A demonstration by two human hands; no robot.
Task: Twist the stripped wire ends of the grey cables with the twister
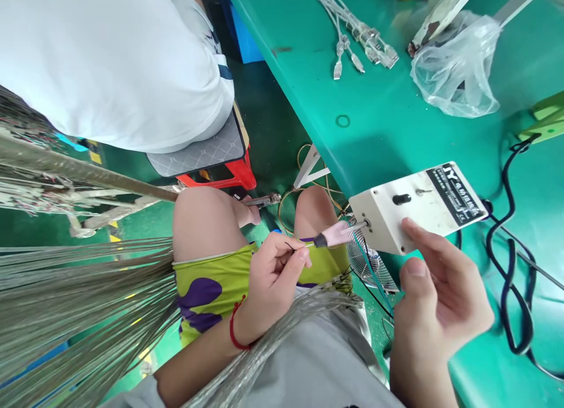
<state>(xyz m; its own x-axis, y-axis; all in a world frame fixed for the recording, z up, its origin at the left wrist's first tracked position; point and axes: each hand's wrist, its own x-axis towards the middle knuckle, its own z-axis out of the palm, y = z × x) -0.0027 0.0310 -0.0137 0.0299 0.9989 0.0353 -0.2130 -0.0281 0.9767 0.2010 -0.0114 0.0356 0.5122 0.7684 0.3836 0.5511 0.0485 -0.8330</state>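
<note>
My left hand point(277, 273), with a red string bracelet at the wrist, pinches thin dark wire ends between thumb and fingers. The wire runs to the dark tip of a pinkish holder point(337, 234) on the shaft of a white box-shaped machine point(388, 220). That machine lies at the table edge, with a knob, a small switch and a black label on top. My right hand point(440, 296) is beside it, fingers apart, the index fingertip at the machine's near edge. A bundle of clear cables point(282, 331) lies across my lap under my left forearm.
Cables with USB plugs point(374, 44) and a plastic bag point(458, 67) lie on the green table point(308, 67). A black cord point(506, 267) coils at right. Below the edge stands a fan point(370, 264). A person in white point(123, 67) sits at upper left; many strands point(88, 296) hang at left.
</note>
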